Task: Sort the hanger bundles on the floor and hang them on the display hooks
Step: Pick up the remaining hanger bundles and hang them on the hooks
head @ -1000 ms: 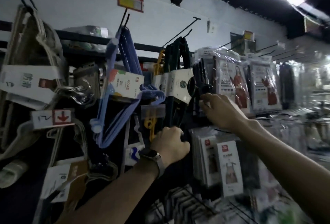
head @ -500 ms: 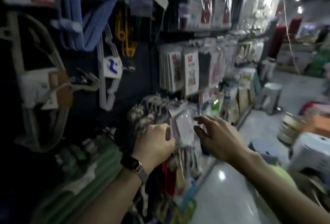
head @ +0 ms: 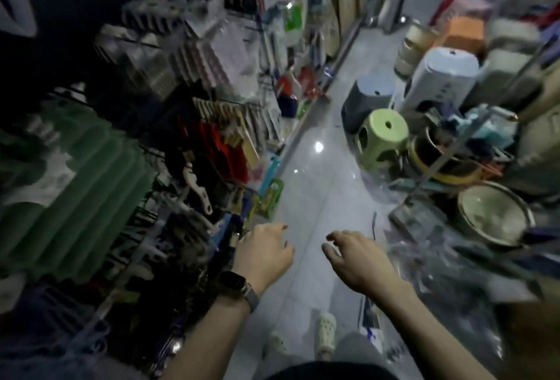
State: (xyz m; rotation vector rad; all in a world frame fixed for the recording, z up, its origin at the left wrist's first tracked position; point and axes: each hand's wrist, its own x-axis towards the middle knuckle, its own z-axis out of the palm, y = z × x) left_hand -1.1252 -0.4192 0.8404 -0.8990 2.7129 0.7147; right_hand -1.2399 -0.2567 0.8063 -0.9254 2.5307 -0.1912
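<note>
1. The view looks steeply down a narrow shop aisle with a pale tiled floor (head: 306,197). Everything is softened by motion blur.
2. The left hand (head: 263,254), with a watch (head: 235,282) on its wrist, hovers above the floor close to the foot of the display rack (head: 304,120). Its fingers are loosely curled and it holds nothing.
3. The right hand (head: 357,261) hovers beside it, a little apart. It is palm down with the fingers relaxed and slightly spread, and it is also empty.
4. The hanger bundles (head: 448,264) appear to be the heap of thin dark pieces under crinkled clear plastic, on the floor just right of the right hand. They are too blurred to count.
5. The rack along the left is crowded with hanging packs. Single hooks cannot be made out.
6. Handling, as a judgement: each bundle is probably light and stiff, with rigid arms that snag on their neighbours. The plastic film is likely slippery and would tear or slide off if pulled.
7. The best hold is probably around the gathered hook necks or any band tying them, with the other hand under the shoulders to lift the bundle free.
8. Beyond the heap stand a green stool (head: 383,137), a grey tub (head: 366,97) and a metal bowl (head: 494,216), all close enough to catch a swinging bundle.
</note>
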